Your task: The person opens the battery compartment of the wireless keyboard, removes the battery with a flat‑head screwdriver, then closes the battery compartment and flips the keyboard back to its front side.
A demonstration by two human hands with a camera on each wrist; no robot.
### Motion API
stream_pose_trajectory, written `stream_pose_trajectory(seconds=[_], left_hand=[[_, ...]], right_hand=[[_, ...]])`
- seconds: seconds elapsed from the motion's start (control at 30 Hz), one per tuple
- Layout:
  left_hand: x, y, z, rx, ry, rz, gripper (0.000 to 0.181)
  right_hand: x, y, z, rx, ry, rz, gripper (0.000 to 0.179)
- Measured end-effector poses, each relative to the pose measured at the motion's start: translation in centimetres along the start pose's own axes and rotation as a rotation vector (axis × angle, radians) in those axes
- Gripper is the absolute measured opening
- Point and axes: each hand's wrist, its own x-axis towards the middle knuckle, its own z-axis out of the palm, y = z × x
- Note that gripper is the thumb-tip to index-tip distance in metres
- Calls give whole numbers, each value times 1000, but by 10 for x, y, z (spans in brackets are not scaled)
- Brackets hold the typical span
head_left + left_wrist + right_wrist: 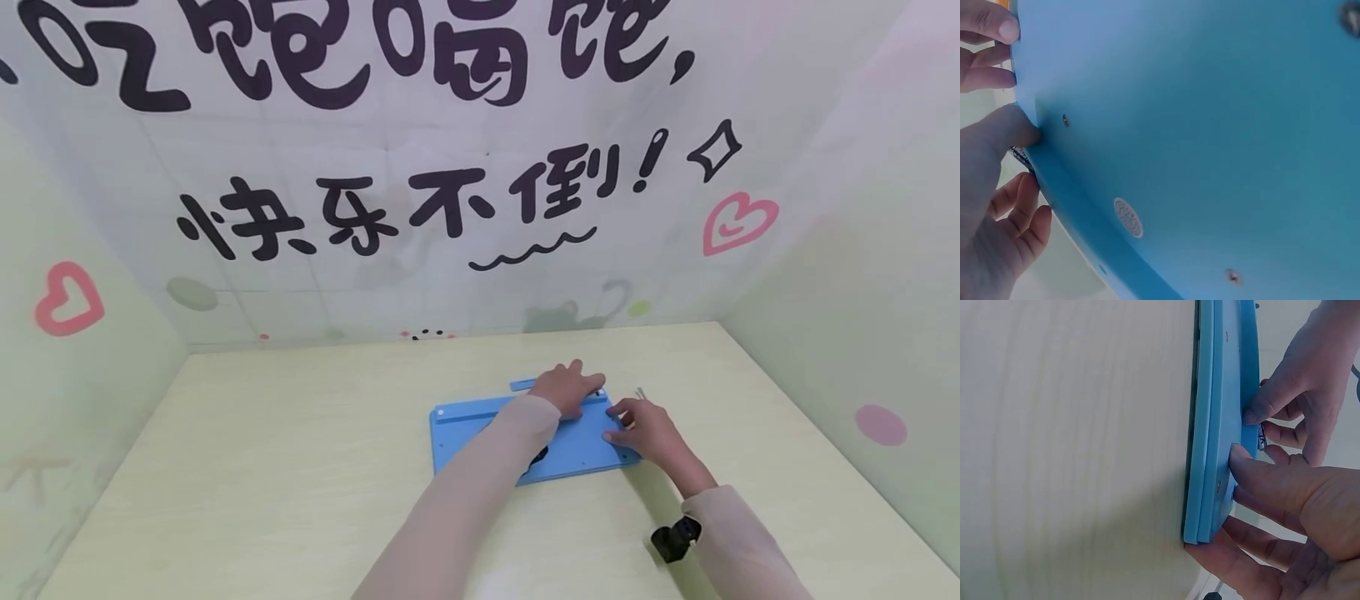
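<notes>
A flat blue keyboard [577,446], underside up, lies on the table, with screws, a pale oval pad and a raised bar along its far edge. My left hand [562,393] grips the far right end of this bar, thumb [1013,125] on the near face and fingers curled behind. A small dark and silvery piece [1262,434] shows between them; I cannot tell what it is. My right hand [651,429] holds the right end of the keyboard, thumb on the upper face and fingers around the edge. A slim blue strip [522,385] lies just behind the bar, partly hidden by my left hand.
Thin silvery pieces [640,393] show on the table [262,467] behind my right hand. A black wrist camera [677,539] sticks out beside my right sleeve. Printed walls [390,292] enclose the table at the back and both sides.
</notes>
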Motion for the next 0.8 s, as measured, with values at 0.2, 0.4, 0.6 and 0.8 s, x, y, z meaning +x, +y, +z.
stream_pose_trajectory(seconds=[0.2, 0.4, 0.6, 0.8], left_hand=[[-1, -2, 7, -34, 47, -23, 35], [-6, -3, 1, -29, 80, -27, 25], [-11, -2, 0, -10, 120, -17, 22], [-12, 2, 7, -26, 180, -65, 22]], right_hand=[[-2, -1, -1, 9, -8, 11, 36], [-1, -1, -3, -1, -8, 9, 36], [-2, 0, 0, 9, -11, 12, 36], [-3, 1, 2, -2, -2, 9, 34]])
